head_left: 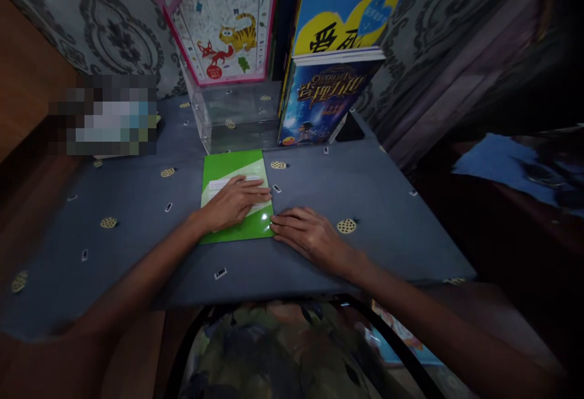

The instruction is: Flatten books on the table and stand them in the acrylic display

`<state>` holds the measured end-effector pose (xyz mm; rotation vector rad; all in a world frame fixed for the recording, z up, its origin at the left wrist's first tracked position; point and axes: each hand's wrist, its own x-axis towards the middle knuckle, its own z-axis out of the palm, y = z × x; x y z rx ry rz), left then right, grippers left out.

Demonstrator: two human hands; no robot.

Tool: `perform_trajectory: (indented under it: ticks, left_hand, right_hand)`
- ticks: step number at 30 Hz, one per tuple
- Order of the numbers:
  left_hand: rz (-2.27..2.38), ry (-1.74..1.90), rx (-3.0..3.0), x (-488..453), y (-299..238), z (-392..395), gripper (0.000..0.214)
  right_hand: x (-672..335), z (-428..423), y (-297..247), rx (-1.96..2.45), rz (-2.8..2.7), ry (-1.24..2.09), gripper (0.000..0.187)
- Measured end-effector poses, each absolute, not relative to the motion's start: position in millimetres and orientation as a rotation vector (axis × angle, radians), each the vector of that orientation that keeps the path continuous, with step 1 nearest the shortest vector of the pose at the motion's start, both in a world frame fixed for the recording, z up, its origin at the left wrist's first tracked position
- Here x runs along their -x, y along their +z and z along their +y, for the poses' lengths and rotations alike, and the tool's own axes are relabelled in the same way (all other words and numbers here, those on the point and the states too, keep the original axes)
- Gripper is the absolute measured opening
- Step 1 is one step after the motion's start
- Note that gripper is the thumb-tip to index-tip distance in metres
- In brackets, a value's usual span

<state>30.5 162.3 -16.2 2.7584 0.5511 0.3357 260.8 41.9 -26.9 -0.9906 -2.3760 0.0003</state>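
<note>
A thin green book [228,166] with a white label lies flat on the table covered by a dark blue cloth [137,204]. My left hand [235,203] rests flat on the book's cover, fingers stretched out to the right. My right hand [306,233] lies flat on the cloth just right of the book, its fingertips touching the book's lower right corner. Neither hand holds anything.
Behind the green book stands a clear plastic holder [237,113]. A pink picture book [223,22] and several blue children's books [328,95] lean against the patterned wall. A blurred-out object [107,116] sits at the left. A chair frame [283,326] shows below the table edge.
</note>
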Motion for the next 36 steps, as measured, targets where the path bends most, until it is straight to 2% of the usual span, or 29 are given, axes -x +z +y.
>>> perform_trajectory:
  ticks: [11,24,31,36]
  left_hand:
    - [0.526,0.274,-2.659,-26.8,-12.3,146.5,0.053]
    - [0.535,0.274,-2.718,-26.3,-13.2,141.8,0.048]
    - [0.85,0.162,-2.883,-35.2,-1.0,84.6,0.05]
    - [1.138,0.239,-2.86,-42.3,-1.9,32.8,0.053]
  right_hand:
    - [-258.4,35.7,-22.7,0.995,-2.388,-0.015,0.022]
    - [-251.1,20.5,-27.8,0.898,-2.389,0.003,0.022]
    - [-252.1,18.9,-24.7,0.938,-2.391,0.02,0.022]
    - [-252.4,17.6,-23.6,0.927,-2.385,-0.022,0.023]
